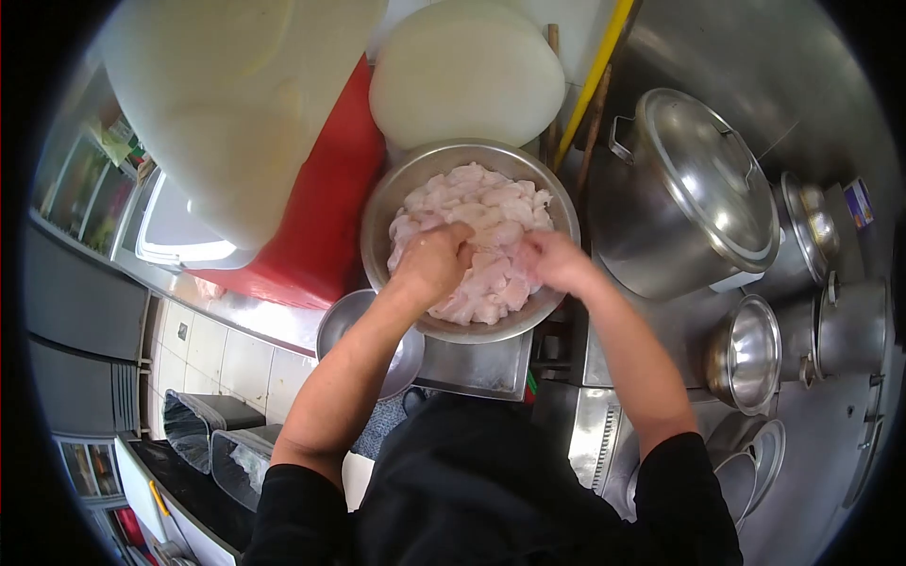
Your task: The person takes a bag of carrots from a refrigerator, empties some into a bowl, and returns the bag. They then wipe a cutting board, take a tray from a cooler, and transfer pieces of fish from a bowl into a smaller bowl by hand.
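Observation:
A wide steel bowl [376,241] in front of me holds a heap of pale pink raw chicken pieces [491,203]. My left hand [436,262] is over the left part of the heap, its fingers curled into the meat. On the right side my right hand [555,261] grips pieces too, with its fingertips partly hidden among them. Both hands are inside the bowl's rim, a short way apart. Below the bowl, to the left, a smaller metal bowl [406,363] is partly covered by my left forearm.
A large lidded pot [651,217] stands close on the right, with more steel bowls [752,354] and pots beyond. Left of the bowl is a red block-like object [321,208]. A round whitish board [467,71] lies behind the bowl; a yellow pole [595,80] leans nearby.

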A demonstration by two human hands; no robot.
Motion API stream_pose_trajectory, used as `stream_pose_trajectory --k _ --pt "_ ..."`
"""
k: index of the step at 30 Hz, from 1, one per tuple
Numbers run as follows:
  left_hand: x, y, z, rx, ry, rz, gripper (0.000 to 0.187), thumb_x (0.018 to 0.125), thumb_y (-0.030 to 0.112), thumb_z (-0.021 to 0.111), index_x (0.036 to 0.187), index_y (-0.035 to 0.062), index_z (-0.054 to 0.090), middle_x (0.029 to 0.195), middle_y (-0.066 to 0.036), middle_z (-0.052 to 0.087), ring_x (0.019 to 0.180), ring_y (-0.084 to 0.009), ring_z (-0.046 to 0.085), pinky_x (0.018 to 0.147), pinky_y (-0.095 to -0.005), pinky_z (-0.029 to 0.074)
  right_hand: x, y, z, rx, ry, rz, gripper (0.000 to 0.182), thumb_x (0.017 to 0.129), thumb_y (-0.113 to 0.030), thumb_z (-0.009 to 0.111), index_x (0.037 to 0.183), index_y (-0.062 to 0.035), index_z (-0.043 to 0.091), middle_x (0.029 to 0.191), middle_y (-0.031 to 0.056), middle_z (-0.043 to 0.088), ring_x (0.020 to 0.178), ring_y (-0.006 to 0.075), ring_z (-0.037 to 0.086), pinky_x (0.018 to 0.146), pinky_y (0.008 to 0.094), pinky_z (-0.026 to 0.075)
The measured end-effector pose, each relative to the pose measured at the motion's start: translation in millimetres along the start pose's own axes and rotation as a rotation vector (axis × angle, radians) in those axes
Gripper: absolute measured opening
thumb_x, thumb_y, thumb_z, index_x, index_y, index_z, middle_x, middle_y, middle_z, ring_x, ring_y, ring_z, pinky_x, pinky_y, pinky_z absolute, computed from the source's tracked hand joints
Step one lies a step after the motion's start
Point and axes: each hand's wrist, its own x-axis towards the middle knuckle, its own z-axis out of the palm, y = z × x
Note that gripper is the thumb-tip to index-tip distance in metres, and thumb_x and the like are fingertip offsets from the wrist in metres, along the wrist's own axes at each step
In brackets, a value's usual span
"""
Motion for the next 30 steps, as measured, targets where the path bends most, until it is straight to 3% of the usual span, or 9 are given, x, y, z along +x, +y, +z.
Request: stream_pose_trajectory --k 3,6,9,10,14,17,23,27,30 --pt "-11.5 -8.5 1.7 -0.042 -0.259 -0.097 0.025 0.084 0.016 0.064 0.106 0.0053 0.067 0.098 -0.017 0.068 0.091 -0.0315 0.066 0.081 -0.0367 0.051 -13.2 -6.5 38.1 -0.172 0.086 -0.224 0.04 0.088 -0.035 0.07 0.108 -0.0006 0.065 0.089 0.0106 0.068 0.072 0.0152 0.064 0.065 0.031 0.052" --pt "-16.8 -28.0 24.3 0.029 -0.34 0.031 0.032 0.082 0.014 0.065 0.113 0.0041 0.063 0.097 -0.016 0.069 0.092 -0.0273 0.067 0.082 -0.035 0.051 -10.3 -8.9 59.3 -0.139 0.113 -0.182 0.031 0.088 -0.024 0.071 0.107 -0.0007 0.063 0.089 0.0097 0.067 0.073 0.0133 0.064 0.065 0.029 0.052" --pt "-24.8 -21.2 27.6 -0.145 -0.349 -0.018 0.043 0.081 0.013 0.067 0.122 0.0032 0.057 0.097 -0.015 0.069 0.093 -0.0248 0.067 0.083 -0.0343 0.05 -1.1 -2.4 49.2 0.492 -0.165 0.044 0.021 0.089 -0.011 0.068 0.106 -0.001 0.062 0.089 0.0081 0.066 0.077 0.0113 0.063 0.067 0.0259 0.051" --pt "-25.4 -16.2 24.8 -0.176 -0.329 -0.038 0.051 0.08 0.013 0.069 0.127 0.0026 0.052 0.097 -0.013 0.069 0.094 -0.0246 0.067 0.084 -0.0343 0.05 -6.9 -7.8 42.0 0.569 -0.159 0.009 0.018 0.089 -0.003 0.065 0.107 -0.001 0.061 0.089 0.0062 0.065 0.078 0.0101 0.061 0.068 0.0241 0.051" --pt "-23.0 -23.8 29.1 -0.6 -0.351 -0.079 0.049 0.08 0.016 0.071 0.125 0.0029 0.055 0.1 -0.016 0.067 0.096 -0.0269 0.065 0.084 -0.0351 0.05 -8.4 -10.3 31.4 0.826 -0.18 -0.074 0.023 0.087 -0.006 0.066 0.108 0.0023 0.062 0.094 0.0093 0.067 0.081 0.0136 0.063 0.071 0.0278 0.053" --pt "-19.2 -20.8 28.3 -0.319 -0.389 -0.049 0.046 0.079 0.016 0.071 0.121 0.0031 0.058 0.107 -0.018 0.065 0.097 -0.031 0.063 0.086 -0.0375 0.05 -3.1 -3.1 40.8 0.332 -0.038 -0.174 0.021 0.089 -0.003 0.063 0.11 0.0007 0.061 0.092 0.0074 0.066 0.074 0.0145 0.062 0.068 0.0273 0.052" --pt "-25.4 -4.0 60.0 0.315 -0.268 0.123 0.03 0.083 0.015 0.061 0.112 0.0051 0.061 0.111 -0.02 0.063 0.101 -0.0358 0.062 0.087 -0.0431 0.05 -14.9 -1.2 12.5 -0.07 0.54 -0.285 0.024 0.082 -0.002 0.064 0.106 -0.0045 0.067 0.099 0.0143 0.065 0.084 0.0285 0.066 0.077 0.0355 0.054" --pt "-26.2 14.7 72.2 0.537 -0.331 0.134 0.029 0.09 0.013 0.047 0.116 0.0067 0.058 0.107 -0.02 0.065 0.103 -0.0351 0.064 0.087 -0.0458 0.05 -4.3 -0.8 32.5 -0.504 0.402 -0.622 0.027 0.082 -0.007 0.064 0.109 -0.01 0.067 0.111 0.0124 0.061 0.097 0.0323 0.063 0.082 0.0371 0.052" --pt "-18.7 6.0 56.1 0.523 -0.366 0.115 0.031 0.092 0.019 0.049 0.119 0.0042 0.056 0.113 -0.02 0.064 0.101 -0.0352 0.065 0.084 -0.0458 0.052 17.8 -3.9 8.1 -0.321 0.26 -0.247 0.029 0.085 -0.013 0.062 0.114 -0.0103 0.064 0.115 0.0169 0.063 0.102 0.0361 0.062 0.086 0.0417 0.051"
